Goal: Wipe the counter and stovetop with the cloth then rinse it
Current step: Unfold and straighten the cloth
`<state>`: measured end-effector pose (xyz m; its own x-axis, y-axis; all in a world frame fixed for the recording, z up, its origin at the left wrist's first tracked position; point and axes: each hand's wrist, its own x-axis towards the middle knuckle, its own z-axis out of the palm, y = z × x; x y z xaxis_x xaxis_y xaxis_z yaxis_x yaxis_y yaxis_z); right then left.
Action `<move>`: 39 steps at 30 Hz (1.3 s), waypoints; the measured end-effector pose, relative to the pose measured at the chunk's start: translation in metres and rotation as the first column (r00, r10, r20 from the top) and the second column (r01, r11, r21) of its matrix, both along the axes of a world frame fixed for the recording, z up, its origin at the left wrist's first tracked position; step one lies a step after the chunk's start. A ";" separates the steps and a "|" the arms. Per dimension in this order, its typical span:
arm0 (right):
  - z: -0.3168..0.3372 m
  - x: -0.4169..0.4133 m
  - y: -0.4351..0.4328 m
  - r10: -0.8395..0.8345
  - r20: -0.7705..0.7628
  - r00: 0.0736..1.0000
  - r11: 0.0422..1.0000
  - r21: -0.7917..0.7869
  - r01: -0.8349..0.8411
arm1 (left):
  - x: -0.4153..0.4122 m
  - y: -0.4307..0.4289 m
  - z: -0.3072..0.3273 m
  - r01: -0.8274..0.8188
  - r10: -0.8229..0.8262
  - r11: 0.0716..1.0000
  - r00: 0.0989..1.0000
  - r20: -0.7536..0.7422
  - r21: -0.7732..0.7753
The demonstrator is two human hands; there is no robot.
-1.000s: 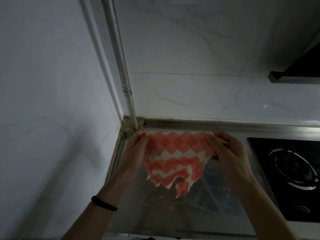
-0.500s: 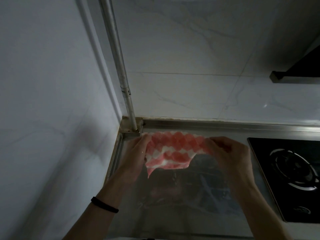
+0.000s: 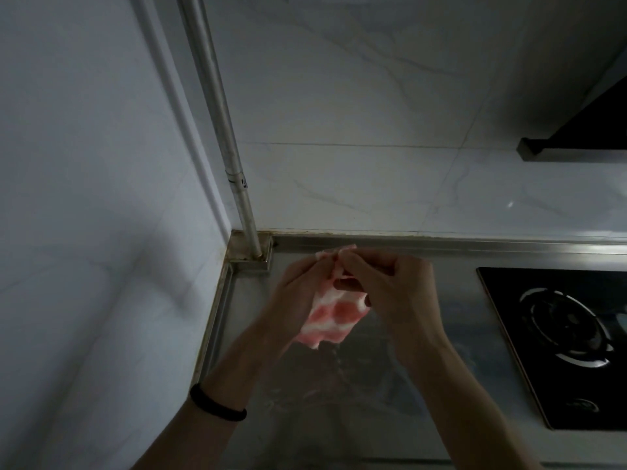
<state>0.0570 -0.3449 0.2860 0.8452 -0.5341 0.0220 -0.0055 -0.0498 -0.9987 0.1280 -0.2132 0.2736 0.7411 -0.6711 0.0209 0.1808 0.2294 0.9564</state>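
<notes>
Cloth (image 3: 330, 315) now bunched into a small wad at centre frame, red-and-white pattern showing only on the lower half. Spread wide between 2 hands 1 s ago, hanging as a broad sheet; half a second ago already shorter and drawn in; now folded over on itself. Left hand (image 3: 295, 290) cupped against the left side of the wad, fingers curled round it. Right hand (image 3: 393, 290) pressed in from the right, fingertips (image 3: 342, 257) pinching the top edge. Both hands brought together, closed on the cloth, nearly touching at the top. Held in the air above the counter (image 3: 441, 334), not lying on it.

Steel surface below reflective, with faint smears in the reflection; wet or merely shiny, cannot tell. Stovetop (image 3: 559, 334) at the right of the frame, black glass with 1 burner ring visible, well apart from the hands. Vertical pipe (image 3: 234, 184) in the upper left, meeting its base plate at the back corner just beside the hands. Black band (image 3: 217, 407) on the left wrist, lower left.

Judgement: folding into a pad, a preparation for wiping rather than wiping itself. No contact with either surface at this moment. Likely next: pad pressed down near the back corner. No tap or sink in view for the rinse.
</notes>
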 end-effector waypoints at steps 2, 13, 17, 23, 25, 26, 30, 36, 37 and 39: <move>-0.003 0.000 0.000 0.018 -0.003 1.000 1.000 -0.008 -0.018 | 0.001 0.005 -0.004 0.063 -0.067 0.996 0.995 0.069 0.057; -0.071 -0.048 -0.040 -0.070 -0.102 0.992 0.997 -0.041 0.066 | 0.014 0.014 -0.002 -0.102 0.059 0.957 0.985 0.162 0.271; -0.118 -0.056 -0.028 0.165 -0.266 0.950 0.982 0.137 -0.132 | 0.020 0.013 0.012 -0.045 0.049 0.989 0.998 -0.027 0.137; -0.119 -0.042 -0.014 0.325 -0.125 0.938 0.941 0.141 -0.307 | 0.028 0.010 0.033 0.013 -0.001 0.998 0.984 -0.178 0.061; -0.115 -0.038 -0.012 0.310 -0.113 0.944 0.936 0.211 -0.282 | 0.034 0.012 0.036 0.029 -0.017 0.998 0.979 -0.204 0.058; -0.114 -0.038 -0.013 0.301 -0.105 0.948 0.932 0.244 -0.269 | 0.038 0.013 0.035 0.037 -0.027 0.998 0.975 -0.221 0.041; -0.114 -0.041 -0.010 0.248 -0.063 0.967 0.895 0.396 -0.204 | 0.058 0.022 0.025 -0.023 0.008 0.998 0.963 -0.270 -0.053; -0.104 -0.044 -0.004 -0.065 -0.058 0.996 0.758 0.646 0.087 | 0.053 0.031 -0.021 -0.241 0.228 0.971 0.920 -0.318 -0.001; -0.103 -0.043 -0.003 -0.082 -0.114 0.990 0.771 0.622 0.136 | 0.048 0.031 -0.030 -0.281 0.266 0.960 0.905 -0.332 0.004; -0.103 -0.043 -0.002 -0.088 -0.193 0.977 0.797 0.575 0.186 | 0.038 0.031 -0.044 -0.324 0.314 0.946 0.891 -0.329 0.026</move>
<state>0.0145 -0.3470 0.1834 0.7291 -0.5134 -0.4526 -0.1173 0.5578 -0.8216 0.1661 -0.1827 0.2293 0.8838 -0.4004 -0.2420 0.3925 0.3531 0.8493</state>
